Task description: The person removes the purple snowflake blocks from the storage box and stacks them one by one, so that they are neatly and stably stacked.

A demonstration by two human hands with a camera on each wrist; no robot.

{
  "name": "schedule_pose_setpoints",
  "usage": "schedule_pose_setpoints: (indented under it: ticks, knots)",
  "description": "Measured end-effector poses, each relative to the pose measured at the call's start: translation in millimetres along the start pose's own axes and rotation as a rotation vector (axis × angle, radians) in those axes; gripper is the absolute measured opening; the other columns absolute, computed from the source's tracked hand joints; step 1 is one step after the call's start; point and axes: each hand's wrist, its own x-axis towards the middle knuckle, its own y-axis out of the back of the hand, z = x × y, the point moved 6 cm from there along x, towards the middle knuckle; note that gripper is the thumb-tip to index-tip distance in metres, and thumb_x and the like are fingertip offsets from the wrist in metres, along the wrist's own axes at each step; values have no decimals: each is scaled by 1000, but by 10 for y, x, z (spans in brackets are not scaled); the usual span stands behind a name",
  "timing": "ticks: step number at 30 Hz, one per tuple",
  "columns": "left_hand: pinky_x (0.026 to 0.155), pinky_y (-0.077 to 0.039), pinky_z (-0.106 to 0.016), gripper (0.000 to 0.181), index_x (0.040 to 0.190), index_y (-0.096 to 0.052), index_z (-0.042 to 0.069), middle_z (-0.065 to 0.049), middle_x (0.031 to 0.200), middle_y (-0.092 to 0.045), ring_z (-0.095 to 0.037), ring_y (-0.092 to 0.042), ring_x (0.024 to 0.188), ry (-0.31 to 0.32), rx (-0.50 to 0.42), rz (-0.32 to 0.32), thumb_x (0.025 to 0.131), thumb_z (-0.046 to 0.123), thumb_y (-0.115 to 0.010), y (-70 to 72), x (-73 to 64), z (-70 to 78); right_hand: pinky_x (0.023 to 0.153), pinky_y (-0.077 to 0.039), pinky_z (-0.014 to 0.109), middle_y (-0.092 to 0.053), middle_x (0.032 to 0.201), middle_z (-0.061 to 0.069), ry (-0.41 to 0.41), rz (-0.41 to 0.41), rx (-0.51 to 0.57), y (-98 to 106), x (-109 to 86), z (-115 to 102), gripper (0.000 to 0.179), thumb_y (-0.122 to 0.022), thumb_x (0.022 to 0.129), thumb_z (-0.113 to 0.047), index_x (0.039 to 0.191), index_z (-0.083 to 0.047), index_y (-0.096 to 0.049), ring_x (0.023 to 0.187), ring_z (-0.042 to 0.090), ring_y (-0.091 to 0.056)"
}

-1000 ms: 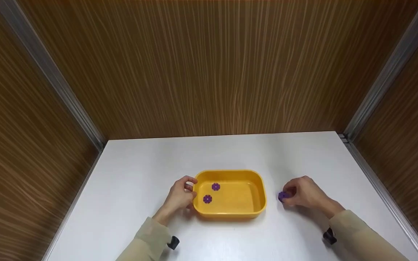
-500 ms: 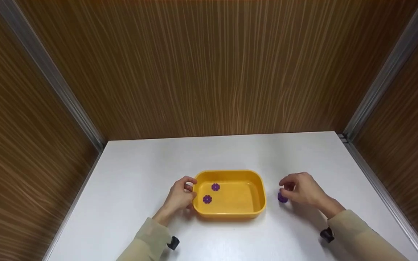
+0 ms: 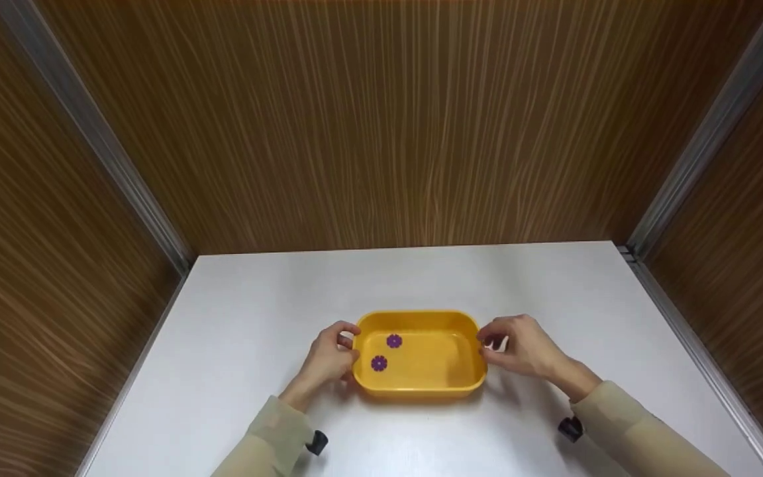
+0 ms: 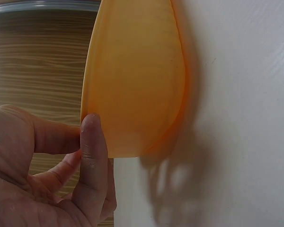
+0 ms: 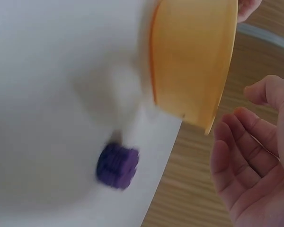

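A yellow plastic tray with rounded corners sits in the middle of the white table. Two purple notched discs, one at the front and one behind it, lie flat in its left part. My left hand grips the tray's left end, its thumb against the wall. At the right end, my right hand has its fingertips right at the rim. The right wrist view shows that hand's fingers loosely bent and apart from the thumb, holding nothing. Below it, a short purple stack of discs rests on the table, hidden in the head view.
Brown wood-grain panels enclose the white table at the back and on both sides, with metal corner rails between them. Both sleeves carry a black wrist device, the right one close over the table.
My right hand has left the purple stack and moved left to the tray's right rim. The left hand, the tray and the two discs inside have stayed in place.
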Motion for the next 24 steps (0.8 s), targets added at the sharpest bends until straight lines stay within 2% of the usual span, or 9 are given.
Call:
schedule_pose_setpoints:
  ticks: [6,12,15,20,24]
  knots:
    - [57,-65,-28,43,137,-67,8,-10,110,-60,-18,-63,71,10,5,-2,96,-3,-71,5,1,9,66,-61,20,-82,91,10,37,-25,37,-131,122,-152,15,-85,88,-9,103,-6,-83,78,22,-76]
    - [59,-66,-29,43,137,-67,8,-10,110,-60,-18,-63,71,18,7,-5,96,-3,-70,7,6,5,76,-70,40,-85,101,12,4,-101,40,-304,228,-268,20,-85,95,-16,112,-6,-83,85,24,-78]
    - [59,-67,-30,42,136,-67,8,-11,110,-61,-18,-64,73,10,14,-2,96,-3,-70,12,9,5,79,-70,46,-85,105,12,-18,-135,52,-392,284,-315,24,-85,97,-20,116,-5,-83,89,25,-80]
    - [61,-68,-33,42,136,-67,7,-11,111,-61,-18,-64,73,5,14,-4,96,-4,-71,12,4,10,79,-71,45,-84,110,16,-53,-189,99,-538,387,-390,29,-85,98,-21,121,-4,-82,93,28,-80]
    - [59,-67,-30,43,136,-67,6,-10,110,-60,-18,-63,75,-5,16,-5,94,-4,-70,1,7,18,81,-71,45,-84,110,17,-63,-207,130,-652,467,-454,29,-85,98,-21,121,-3,-82,96,30,-80]
